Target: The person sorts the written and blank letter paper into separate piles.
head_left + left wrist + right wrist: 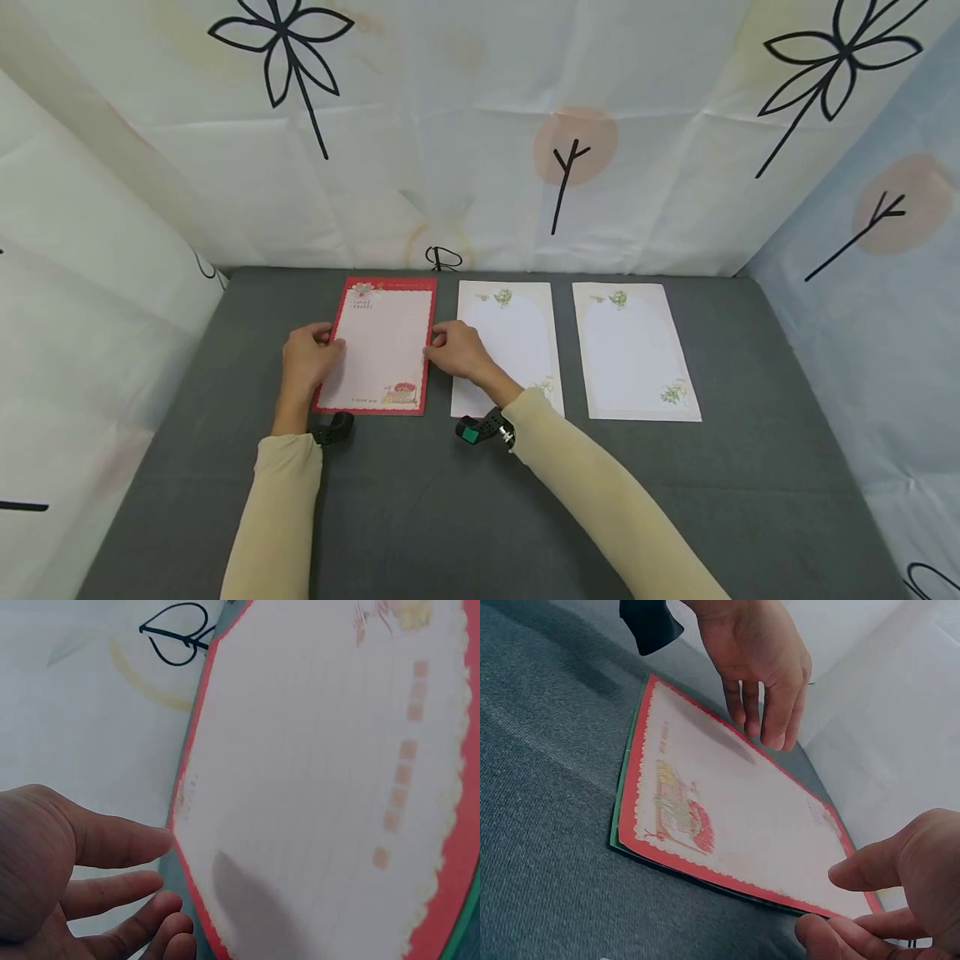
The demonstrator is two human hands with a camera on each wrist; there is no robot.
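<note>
A red-bordered sheet of stationery paper (382,346) lies at the left of the grey table, a floral print in its top corner and a small picture at the bottom. A thin green edge (619,817) shows under it in the right wrist view. My left hand (310,362) is at the sheet's left edge, fingers fairly straight and thumb over the border. On the opposite side my right hand (459,350) has its fingertips right at the right edge. Its thumb (866,866) overlaps the sheet, apart from the fingers.
Two white sheets with green leaf prints lie to the right: the middle sheet (510,325), partly under my right forearm, and the far right sheet (633,354). Patterned white cloth (465,167) hangs behind the grey table (420,517) and at both sides.
</note>
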